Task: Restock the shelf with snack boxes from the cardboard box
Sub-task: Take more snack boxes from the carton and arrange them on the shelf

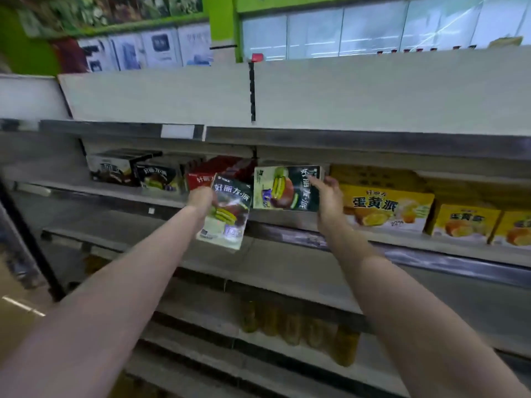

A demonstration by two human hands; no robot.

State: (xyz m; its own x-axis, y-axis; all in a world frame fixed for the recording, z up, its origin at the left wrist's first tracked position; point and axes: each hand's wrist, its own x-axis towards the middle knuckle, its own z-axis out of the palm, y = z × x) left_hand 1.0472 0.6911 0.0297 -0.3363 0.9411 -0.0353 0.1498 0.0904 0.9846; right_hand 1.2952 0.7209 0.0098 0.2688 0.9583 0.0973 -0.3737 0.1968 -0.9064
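Observation:
My left hand (202,199) grips a green and black snack box (227,212) by its upper left edge, holding it upright and tilted in front of the shelf edge. My right hand (327,193) holds the right end of a second green snack box (283,188), which lies on its side on the middle shelf (301,225). The two boxes are close, almost touching at their corners. The cardboard box is out of view.
On the same shelf stand dark boxes (115,169), a green box (156,176) and red boxes (218,168) to the left, yellow boxes (385,208) to the right. The shelf above (316,93) is bare. Bottles (293,326) stand on a lower shelf.

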